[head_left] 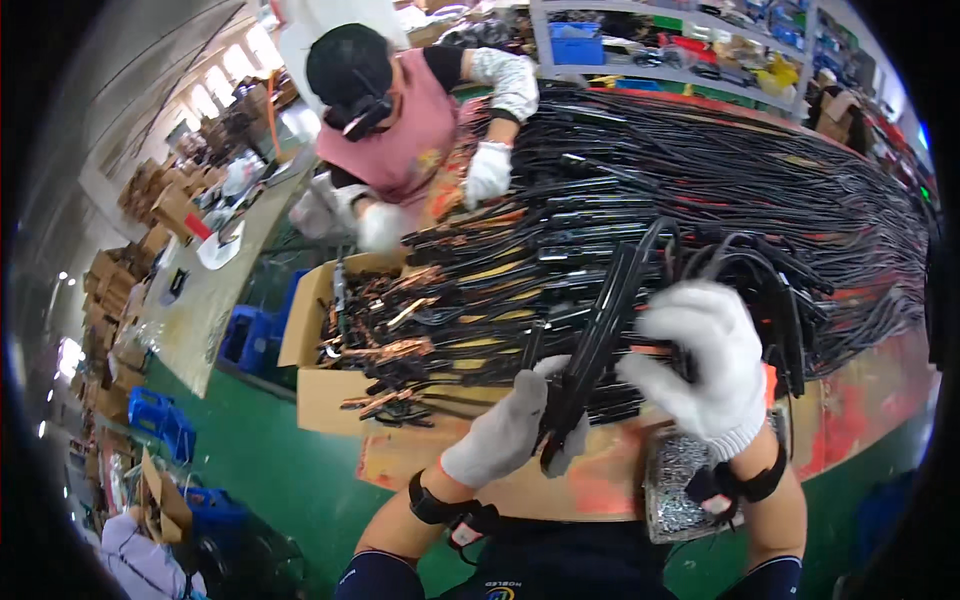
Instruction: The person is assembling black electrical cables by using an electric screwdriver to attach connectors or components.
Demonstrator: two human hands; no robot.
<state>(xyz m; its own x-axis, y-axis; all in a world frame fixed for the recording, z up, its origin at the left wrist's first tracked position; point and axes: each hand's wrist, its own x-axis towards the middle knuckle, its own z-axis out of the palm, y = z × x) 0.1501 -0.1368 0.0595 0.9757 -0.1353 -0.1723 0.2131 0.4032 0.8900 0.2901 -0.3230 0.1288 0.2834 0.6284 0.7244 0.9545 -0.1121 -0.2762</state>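
Note:
My left hand (515, 430), in a white work glove, is closed around the lower end of a long, glossy black plastic housing (598, 345) that tilts up to the right. A black cable (655, 235) curves over near the housing's upper end. To the right of it my right hand (710, 365), gloved too, has thumb and fingers curved apart; it is a little blurred, and I see nothing between them. Below that hand lies a clear tray (652, 500) heaped with small silvery metal pieces, probably screws. Rows of similar black housings with cables (720, 180) spread across the table beyond.
Across the table a person (400, 140) in a cap and white gloves reaches over the parts. An open cardboard box (330, 400) with copper-coloured pieces and cables stands at the table's left edge. Blue crates (245, 335) sit on the green floor. Shelves (670, 75) stand behind.

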